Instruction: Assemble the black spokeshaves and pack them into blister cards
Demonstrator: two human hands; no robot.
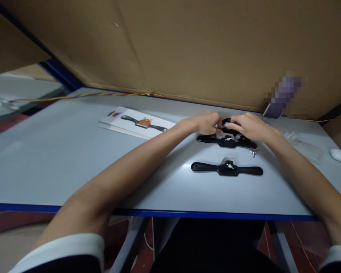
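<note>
My left hand (208, 123) and my right hand (248, 125) meet near the back of the table, fingers closed in on a black spokeshave (226, 122) that they mostly cover. Just in front of it, partly under my fingers, lies another black spokeshave (226, 143) with a metal blade. A third spokeshave (227, 169) rests nearer to me, its handles pointing left and right and its blade held by a small silver screw. Beside the middle one, to the right, stands a loose silver wing screw (253, 152). My fingertips are partly hidden and slightly blurred.
White packages (142, 123) printed with a spokeshave picture lie to the left of my hands. Clear plastic packaging (304, 146) and a white rounded case (340, 156) are at the right. A phone (282, 98) leans against the cardboard wall (201, 49). Red and yellow wires (102, 94) run along the back.
</note>
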